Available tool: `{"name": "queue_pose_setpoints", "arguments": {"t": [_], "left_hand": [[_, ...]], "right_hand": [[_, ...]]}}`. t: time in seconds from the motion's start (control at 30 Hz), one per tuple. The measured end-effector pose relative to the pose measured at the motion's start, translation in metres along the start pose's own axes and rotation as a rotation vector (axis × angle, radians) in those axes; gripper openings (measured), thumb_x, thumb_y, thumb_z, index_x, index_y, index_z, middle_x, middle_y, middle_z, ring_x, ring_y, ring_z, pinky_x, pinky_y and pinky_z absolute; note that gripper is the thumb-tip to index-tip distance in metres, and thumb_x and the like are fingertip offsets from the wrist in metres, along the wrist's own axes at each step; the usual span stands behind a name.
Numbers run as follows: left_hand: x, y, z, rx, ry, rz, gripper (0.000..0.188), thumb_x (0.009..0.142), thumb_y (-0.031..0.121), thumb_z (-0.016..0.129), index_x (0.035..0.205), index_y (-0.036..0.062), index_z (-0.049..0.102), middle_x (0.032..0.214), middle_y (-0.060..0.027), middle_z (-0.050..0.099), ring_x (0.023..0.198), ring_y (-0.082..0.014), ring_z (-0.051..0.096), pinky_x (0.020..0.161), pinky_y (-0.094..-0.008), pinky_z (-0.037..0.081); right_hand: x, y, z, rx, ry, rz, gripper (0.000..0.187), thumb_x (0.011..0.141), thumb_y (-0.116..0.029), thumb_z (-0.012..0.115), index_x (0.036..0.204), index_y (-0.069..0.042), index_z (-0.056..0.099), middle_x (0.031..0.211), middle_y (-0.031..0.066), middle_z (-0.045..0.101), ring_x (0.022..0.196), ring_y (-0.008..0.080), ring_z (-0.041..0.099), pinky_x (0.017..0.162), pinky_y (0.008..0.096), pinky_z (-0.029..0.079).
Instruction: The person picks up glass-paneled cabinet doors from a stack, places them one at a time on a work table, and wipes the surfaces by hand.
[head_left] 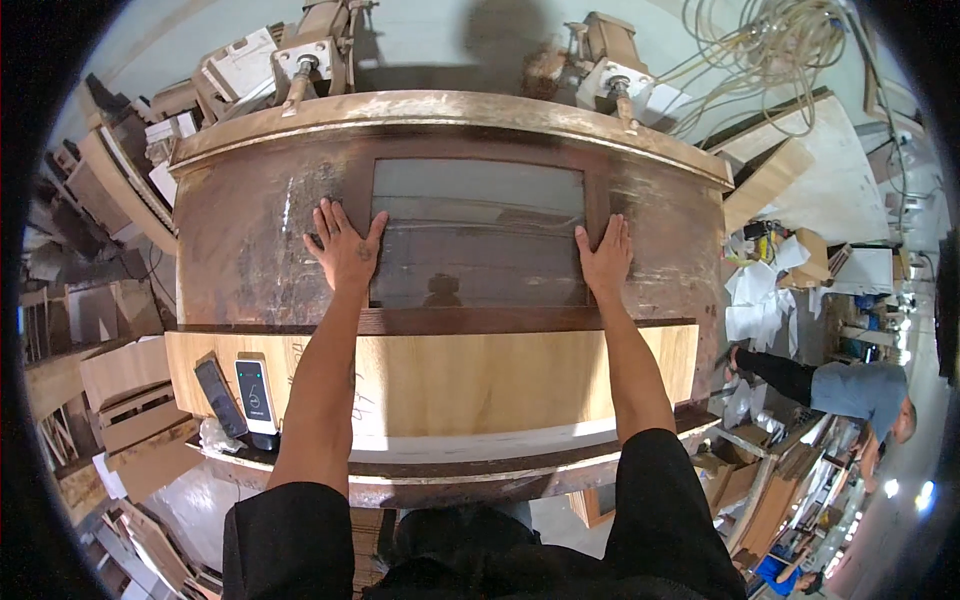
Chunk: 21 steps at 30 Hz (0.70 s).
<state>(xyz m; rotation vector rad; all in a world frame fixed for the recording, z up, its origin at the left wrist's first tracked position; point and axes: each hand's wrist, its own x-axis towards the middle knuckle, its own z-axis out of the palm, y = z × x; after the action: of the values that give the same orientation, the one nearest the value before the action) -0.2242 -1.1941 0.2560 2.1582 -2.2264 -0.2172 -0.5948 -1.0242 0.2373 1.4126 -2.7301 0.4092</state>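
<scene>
A brown wooden frame [450, 318] around a dark glass-like pane [480, 235] lies flat on the worn, stained bench top [665, 260]. My left hand [347, 248] rests at the frame's left side with its fingers spread and its thumb against the frame; nothing is in it. At the right side, my right hand [607, 255] lies with fingers stretched out and thumb apart, touching the frame's edge, also holding nothing. Both arms reach forward over a pale wooden board [480, 375] along the bench's near side.
A phone [220, 396] and a white handheld device with a screen [254, 390] lie on the board's left end. Behind a long wooden bar [450, 105] stand two cylinder clamps [312, 60]. Coiled hoses [780, 50] hang at far right. Another person [850, 390] is to the right.
</scene>
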Motion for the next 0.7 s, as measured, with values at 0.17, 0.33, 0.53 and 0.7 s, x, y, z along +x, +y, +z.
{"name": "queue_pose_setpoints", "arguments": {"t": [0.17,0.33,0.53,0.7], "left_hand": [[0.003,-0.002,0.007,0.003,0.028,0.029,0.093,0.086,0.071,0.029,0.144,-0.0013,0.023,0.154,-0.0141,0.015,0.143,-0.0278,0.009,0.112,-0.0546,0.006],[0.0,0.001,0.003,0.002,0.042,0.04,0.09,0.087,0.069,0.031,0.142,-0.0022,0.026,0.153,-0.0152,0.018,0.142,-0.0298,0.011,0.112,-0.0555,0.006],[0.004,-0.001,0.013,-0.162,0.139,0.093,0.084,0.087,0.061,0.044,0.137,-0.0046,0.033,0.151,-0.0171,0.021,0.141,-0.0344,0.013,0.11,-0.0597,0.005],[0.024,0.024,0.013,-0.495,0.004,-0.312,0.101,0.077,0.071,0.05,0.142,-0.002,0.027,0.151,-0.0215,0.019,0.141,-0.0349,0.015,0.11,-0.0577,0.006]], "right_hand": [[0.0,0.004,0.003,0.019,-0.01,0.008,0.083,0.088,-0.059,0.045,0.139,0.005,0.031,0.145,0.0229,0.03,0.136,0.0356,0.027,0.111,0.0471,0.02],[0.005,0.0,-0.014,0.049,-0.055,0.03,0.082,0.088,-0.059,0.047,0.137,0.005,0.034,0.146,0.022,0.029,0.137,0.0347,0.024,0.112,0.0469,0.019],[0.008,0.009,-0.015,0.18,-0.096,0.072,0.083,0.085,-0.059,0.053,0.137,0.003,0.035,0.149,0.0196,0.024,0.139,0.0335,0.019,0.112,0.0485,0.016],[0.01,0.027,-0.011,0.53,-0.194,0.118,0.085,0.084,-0.061,0.054,0.142,-0.003,0.032,0.152,0.0153,0.019,0.141,0.0311,0.015,0.113,0.0497,0.012]]}}
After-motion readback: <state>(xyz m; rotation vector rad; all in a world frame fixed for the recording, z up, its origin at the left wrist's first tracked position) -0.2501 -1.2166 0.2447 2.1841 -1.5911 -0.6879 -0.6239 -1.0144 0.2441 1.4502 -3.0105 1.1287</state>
